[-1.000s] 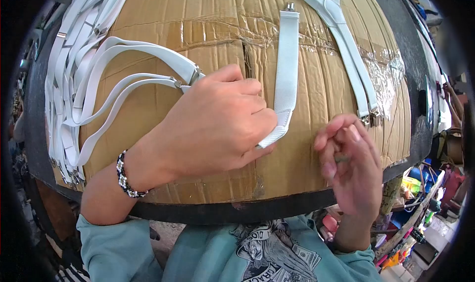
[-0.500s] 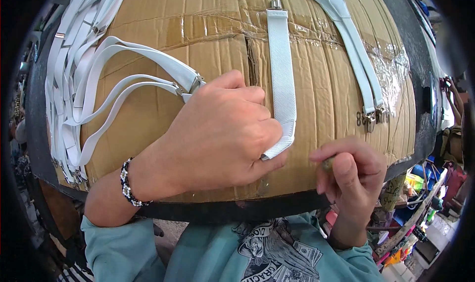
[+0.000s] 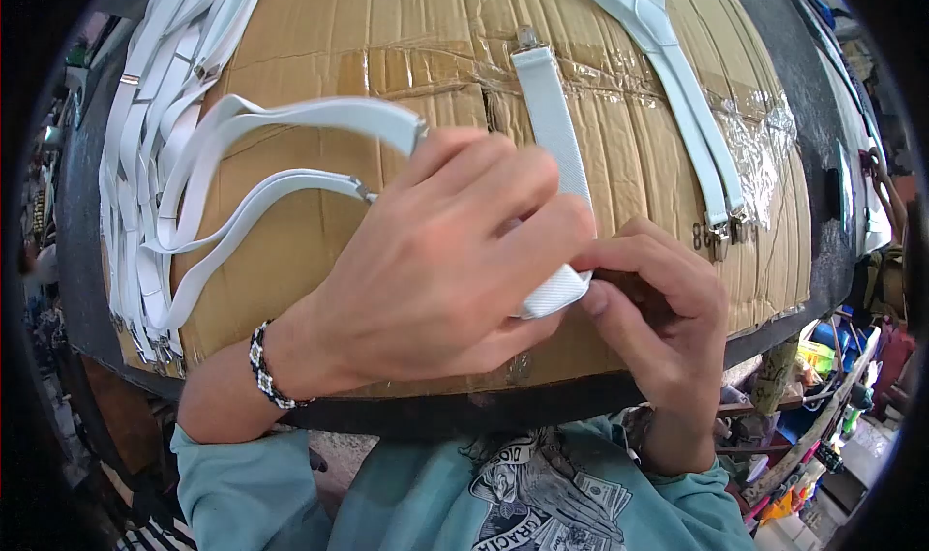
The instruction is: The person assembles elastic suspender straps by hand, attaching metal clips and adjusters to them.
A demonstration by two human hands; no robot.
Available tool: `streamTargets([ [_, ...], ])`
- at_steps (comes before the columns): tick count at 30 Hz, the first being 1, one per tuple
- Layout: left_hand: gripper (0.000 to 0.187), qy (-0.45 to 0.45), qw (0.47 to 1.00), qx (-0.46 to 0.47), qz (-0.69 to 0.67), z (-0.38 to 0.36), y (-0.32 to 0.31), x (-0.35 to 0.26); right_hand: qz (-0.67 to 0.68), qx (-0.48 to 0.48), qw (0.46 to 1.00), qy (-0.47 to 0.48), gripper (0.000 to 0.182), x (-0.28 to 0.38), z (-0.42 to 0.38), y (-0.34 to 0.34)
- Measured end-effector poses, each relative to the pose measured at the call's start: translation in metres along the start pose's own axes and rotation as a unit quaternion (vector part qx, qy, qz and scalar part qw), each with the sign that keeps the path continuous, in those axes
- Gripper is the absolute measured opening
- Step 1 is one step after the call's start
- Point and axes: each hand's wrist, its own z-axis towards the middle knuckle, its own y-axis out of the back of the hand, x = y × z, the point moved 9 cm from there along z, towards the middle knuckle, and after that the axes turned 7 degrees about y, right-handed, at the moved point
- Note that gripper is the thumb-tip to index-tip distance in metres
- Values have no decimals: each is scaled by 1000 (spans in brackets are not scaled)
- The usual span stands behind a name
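A white elastic suspender strap (image 3: 554,101) with a metal clip (image 3: 527,37) at its far end runs down the cardboard toward my hands. Its near end is folded over. My left hand (image 3: 450,251), wearing a beaded bracelet (image 3: 263,369), is closed around this folded end. Two more white strap ends with metal fittings (image 3: 364,191) reach my left hand from the left; how its fingers hold them is hidden. My right hand (image 3: 668,309) pinches the fold at the strap's right edge with thumb and forefinger.
Flattened cardboard (image 3: 406,19) with clear tape covers the dark table (image 3: 464,416). Several white suspenders (image 3: 145,145) lie piled along the left. A Y-shaped white suspender (image 3: 692,106) with clips lies at the right. Cluttered goods (image 3: 823,357) stand beyond the table's right edge.
My right hand has moved left and up to the strap's fold and pinched it. The strap's far end has shifted slightly down and left, and the left-hand straps have shifted too.
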Motion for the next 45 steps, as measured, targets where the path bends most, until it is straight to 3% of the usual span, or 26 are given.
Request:
streamTargets([
  [4, 47, -90, 984, -88, 124, -4, 7, -18, 126, -83, 988, -41, 16, -14, -7, 4],
  [9, 43, 1, 984, 36, 177, -2, -9, -13, 113, -83, 986, -85, 12, -17, -10, 11],
  [10, 35, -8, 986, 45, 163, -5, -15, -8, 91, -75, 990, -74, 12, -15, -9, 12],
  [13, 33, -68, 984, 98, 132, -13, -26, -13, 69, -44, 996, -34, 11, -8, -6, 9],
  [14, 36, -78, 987, 68, 124, -13, -25, -15, 68, -33, 997, -20, 11, -6, -5, 8],
  [17, 40, -79, 986, 105, 102, -13, -27, -17, 31, 2, 999, 24, 10, -3, -4, 8],
  [23, 55, -70, 986, 113, 96, -11, -29, -16, 38, 1, 999, 16, 9, -5, -4, 7],
  [32, 34, -75, 983, 117, 122, -18, -34, -14, 28, 20, 999, 17, 11, -3, -5, 3],
  [38, 32, -46, 984, 113, 132, -17, -32, -15, 29, 33, 999, 19, 10, -7, -5, 0],
  [42, 33, -55, 985, 122, 110, -18, -35, -8, 150, -105, 976, -121, 20, -18, -18, 4],
  [45, 33, -39, 980, 157, 114, -18, -38, -7, 176, -123, 971, -104, 26, -17, -24, 11],
])
